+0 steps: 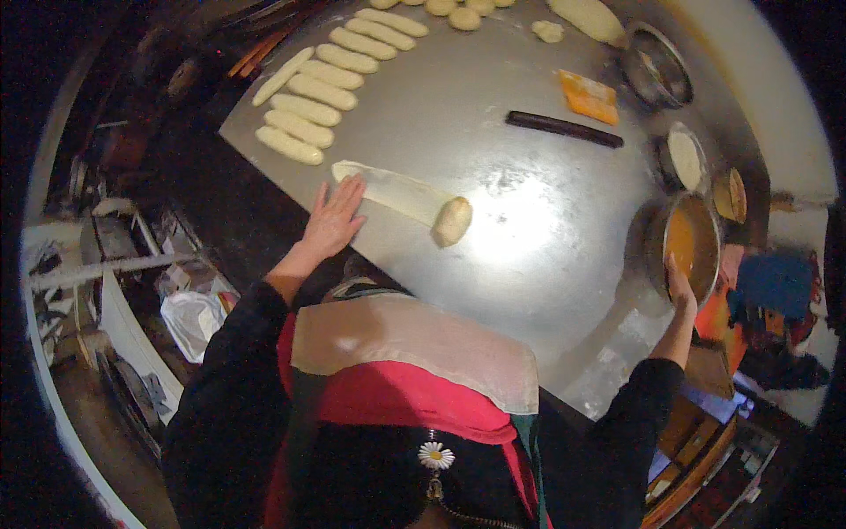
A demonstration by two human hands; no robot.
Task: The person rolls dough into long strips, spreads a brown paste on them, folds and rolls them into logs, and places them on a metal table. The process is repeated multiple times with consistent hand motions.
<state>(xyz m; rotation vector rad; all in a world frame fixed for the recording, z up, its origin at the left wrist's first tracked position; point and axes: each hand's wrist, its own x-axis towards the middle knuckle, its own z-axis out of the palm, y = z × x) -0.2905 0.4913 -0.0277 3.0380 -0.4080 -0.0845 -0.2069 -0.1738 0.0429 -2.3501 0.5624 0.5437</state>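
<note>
My left hand (337, 215) lies flat, fingers spread, on the left end of a thin, stretched strip of dough (396, 192) on the metal table. The strip's right end runs into a rolled lump of dough (453, 221). My right hand (679, 281) reaches into a round metal bowl (712, 264) with an orange-yellow content (681, 231); its fingertips are inside, and whether they hold anything cannot be seen. A row of oblong dough pieces (322, 90) lies beyond my left hand. A dark rolling pin (565, 129) and an orange dough scraper (588, 97) lie farther back.
Along the table's right side stand a bowl of pale flour-like stuff (685, 157), another metal bowl (684, 86) and a small container (732, 195). Round dough pieces (464, 18), a small dough scrap (548, 30) and a larger dough slab (590, 18) lie at the back. The table's near edge (413, 291) runs diagonally before me.
</note>
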